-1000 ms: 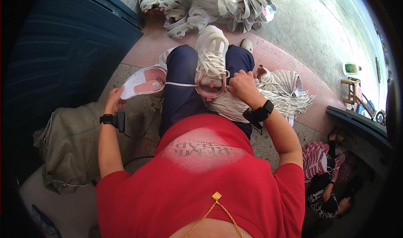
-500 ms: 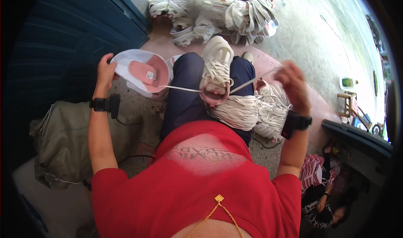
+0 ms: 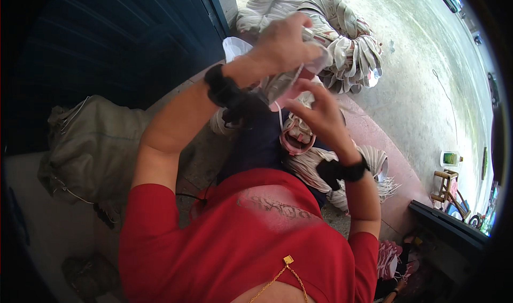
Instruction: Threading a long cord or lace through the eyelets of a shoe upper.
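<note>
In front of my knees, my left hand (image 3: 284,44) is closed round a grey, white and pink shoe upper (image 3: 282,84), blurred by motion. The fingers of my right hand (image 3: 320,108) are spread, their tips at the upper's lower edge; I cannot make out anything gripped in them. A white lace (image 3: 280,115) runs down from the upper towards a cream shoe (image 3: 298,129) with a pink collar, which rests on my lap. A white sheet-like piece (image 3: 235,48) shows behind my left wrist.
Looped bundles of shoe uppers (image 3: 352,52) lie on the floor ahead. More cream laced bundles (image 3: 315,167) sit beside my right leg. A stuffed sack (image 3: 99,148) and a dark blue door (image 3: 107,52) stand left. A wooden stool (image 3: 444,184) is far right; another person's pink laced shoes (image 3: 389,257) show lower right.
My hands, earlier wide apart with the lace stretched between them, have come together in front of me. The left hand has brought the upper inward and away from me; the right hand no longer pulls the lace.
</note>
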Demonstrator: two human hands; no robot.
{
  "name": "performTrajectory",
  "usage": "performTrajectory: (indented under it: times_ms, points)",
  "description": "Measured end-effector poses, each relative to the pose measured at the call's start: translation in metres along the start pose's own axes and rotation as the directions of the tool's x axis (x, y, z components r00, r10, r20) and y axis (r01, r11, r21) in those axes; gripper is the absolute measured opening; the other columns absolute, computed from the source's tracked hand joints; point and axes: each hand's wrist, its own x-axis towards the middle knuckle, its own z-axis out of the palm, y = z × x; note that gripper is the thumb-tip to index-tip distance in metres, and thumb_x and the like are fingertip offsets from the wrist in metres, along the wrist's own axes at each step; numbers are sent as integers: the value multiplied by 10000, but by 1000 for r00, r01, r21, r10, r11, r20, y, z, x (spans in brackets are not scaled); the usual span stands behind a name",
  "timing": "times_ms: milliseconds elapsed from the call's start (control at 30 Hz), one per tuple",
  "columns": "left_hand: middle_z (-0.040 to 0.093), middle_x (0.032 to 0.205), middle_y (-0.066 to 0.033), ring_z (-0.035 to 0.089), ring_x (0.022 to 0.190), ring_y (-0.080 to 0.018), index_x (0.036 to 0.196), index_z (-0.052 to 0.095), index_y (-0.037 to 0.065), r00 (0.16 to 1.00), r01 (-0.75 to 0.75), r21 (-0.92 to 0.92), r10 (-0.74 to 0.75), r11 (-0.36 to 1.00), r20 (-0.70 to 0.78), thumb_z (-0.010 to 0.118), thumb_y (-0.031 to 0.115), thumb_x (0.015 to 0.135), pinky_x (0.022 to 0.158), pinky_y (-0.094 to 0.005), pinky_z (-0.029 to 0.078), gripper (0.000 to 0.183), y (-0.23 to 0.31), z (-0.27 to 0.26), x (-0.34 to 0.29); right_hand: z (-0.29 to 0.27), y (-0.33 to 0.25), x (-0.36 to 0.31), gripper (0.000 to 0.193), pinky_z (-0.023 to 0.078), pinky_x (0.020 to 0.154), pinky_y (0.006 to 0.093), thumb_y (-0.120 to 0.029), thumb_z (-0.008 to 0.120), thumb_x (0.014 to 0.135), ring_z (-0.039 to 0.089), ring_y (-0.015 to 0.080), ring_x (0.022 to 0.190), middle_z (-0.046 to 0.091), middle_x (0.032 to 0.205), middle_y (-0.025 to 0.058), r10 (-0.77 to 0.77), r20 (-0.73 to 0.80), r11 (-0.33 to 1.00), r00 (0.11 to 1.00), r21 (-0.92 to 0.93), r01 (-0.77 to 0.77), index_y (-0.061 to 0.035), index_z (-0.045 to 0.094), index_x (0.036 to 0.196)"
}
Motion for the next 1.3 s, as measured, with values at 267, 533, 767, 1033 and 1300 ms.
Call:
performTrajectory:
  times_ms: [267, 533, 767, 1033, 1300]
  points:
    - [671, 978, -46, 646, 910, -134, 1260, 542, 56, 919, 362, -771, -339, 524, 201, 533, 285, 1037, 836, -284, 518, 320, -177, 32, -61, 66, 78, -1, 309, 515, 679, 371, -237, 656, 937, 685, 251, 724, 707, 804, 162, 390, 61, 893, 919, 217, -394, 59, 701, 1009]
    - [641, 902, -18, 574, 699, -65, 1218, 585, 49, 730, 681, -418, -520, 601, 442, 567, 247, 1015, 520, -245, 437, 283, -277, 128, -169, 52, 70, 1, 340, 500, 616, 359, -268, 655, 943, 690, 222, 686, 722, 795, 124, 549, 159, 746, 821, 349, -566, 55, 708, 1036]
    - [666, 948, -56, 627, 809, -110, 1230, 576, 4, 922, 377, -306, -321, 874, 218, 676, 84, 897, 715, -272, 513, 357, -197, 0, -141, 0, 95, -85, 364, 575, 611, 294, -236, 633, 979, 695, 175, 783, 700, 1035, 91, 599, 504, 135, 622, 702, -699, 0, 586, 1253]
    - [675, 1117, -51, 663, 910, -243, 1292, 564, 98, 865, -250, -284, 345, 926, 364, 700, 105, 874, 746, -362, 530, 439, -63, 107, -180, -49, 125, -85, 396, 588, 759, 365, -307, 552, 1023, 679, 187, 857, 675, 1153, 129, 679, 427, -61, 597, 843, -534, -24, 554, 1301]
    - [640, 841, -66, 675, 746, -288, 1059, 644, 140, 764, -536, 114, 423, 837, 487, 705, 204, 864, 628, -400, 537, 214, -31, 108, -221, -160, 132, -188, 383, 344, 420, 222, -143, 462, 1006, 373, 49, 457, 701, 924, 140, 772, -455, 611, 444, 722, -325, 10, 479, 1357]
